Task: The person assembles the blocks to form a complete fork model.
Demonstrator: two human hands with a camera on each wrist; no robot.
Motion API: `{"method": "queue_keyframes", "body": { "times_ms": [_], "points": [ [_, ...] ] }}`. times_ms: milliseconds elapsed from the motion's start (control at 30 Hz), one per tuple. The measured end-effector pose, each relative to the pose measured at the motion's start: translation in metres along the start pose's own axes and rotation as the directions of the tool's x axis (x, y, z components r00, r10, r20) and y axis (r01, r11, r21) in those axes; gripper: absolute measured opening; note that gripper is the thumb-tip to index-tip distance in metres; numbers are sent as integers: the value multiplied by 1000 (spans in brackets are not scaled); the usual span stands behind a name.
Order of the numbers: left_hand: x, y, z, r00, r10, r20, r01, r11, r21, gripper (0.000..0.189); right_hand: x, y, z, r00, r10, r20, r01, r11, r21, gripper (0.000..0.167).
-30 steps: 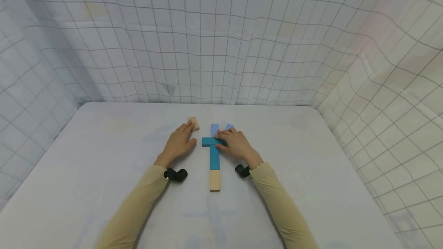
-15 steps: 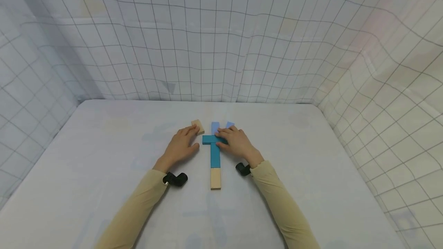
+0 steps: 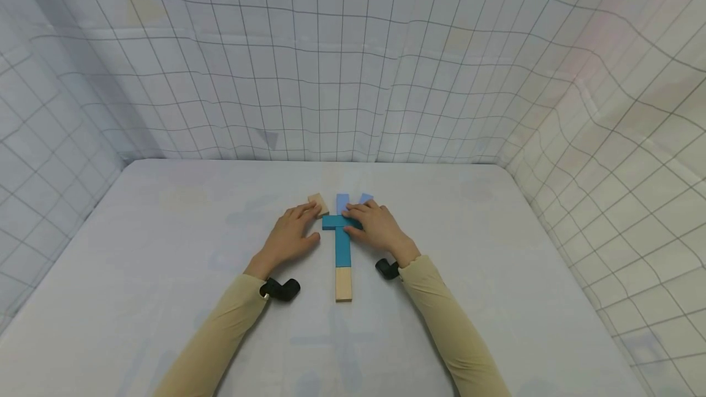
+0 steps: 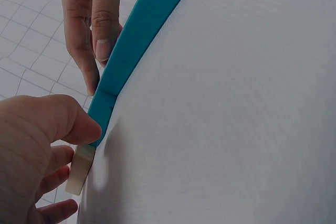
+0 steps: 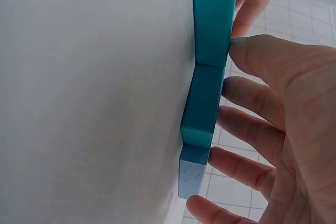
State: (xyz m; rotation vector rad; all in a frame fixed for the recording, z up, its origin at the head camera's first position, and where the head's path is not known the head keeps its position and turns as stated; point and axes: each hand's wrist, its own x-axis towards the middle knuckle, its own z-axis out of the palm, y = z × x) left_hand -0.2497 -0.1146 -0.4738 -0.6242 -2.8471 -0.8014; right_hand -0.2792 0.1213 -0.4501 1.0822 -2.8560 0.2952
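Observation:
Several flat blocks lie on the white table in a cross-like layout. A teal block (image 3: 343, 249) runs lengthwise, and a second teal block (image 3: 329, 222) crosses its far end. Beyond stand a light blue block (image 3: 342, 202) and another light blue block (image 3: 366, 198), partly behind fingers. My right hand (image 3: 380, 225) rests its loosely spread fingertips on the right part of the crossing block and beside the light blue ones. With extended fingers, my left hand (image 3: 289, 234) touches a slanted wooden block (image 3: 318, 203) near the crossing block's left end; its thumb is off that block.
A plain wooden block (image 3: 344, 285) continues the lengthwise row at the near end. Black wrist devices (image 3: 280, 290) sit on both forearms. Behind and beside the white table (image 3: 469, 299) hang grid-patterned cloths (image 3: 353, 78).
My left hand has moved right, and the slanted wooden block has come with it toward the left end of the crossing teal block. The right hand stays in place.

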Motion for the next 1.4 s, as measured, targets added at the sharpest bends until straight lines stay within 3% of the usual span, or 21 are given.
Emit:
{"method": "queue_keyframes", "body": {
  "times_ms": [333,900,1267,1400],
  "points": [
    [0,-1,1,1000,23,-1,-23,1000,21,62,0,-1,-1,1000,1,-2,-1,1000,-2,44],
    [1,-1,0,1000,1,25,-1,1000,23,60,0,-2,0,1000,5,6,-5,1000,-3,44],
    [14,9,-4,995,-58,84,52,997,64,41,8,0,-9,993,18,119,-13,999,-44,45],
    [16,9,-3,994,-51,100,45,997,63,41,17,1,-15,986,27,164,-18,998,-59,43]
  ]
}}
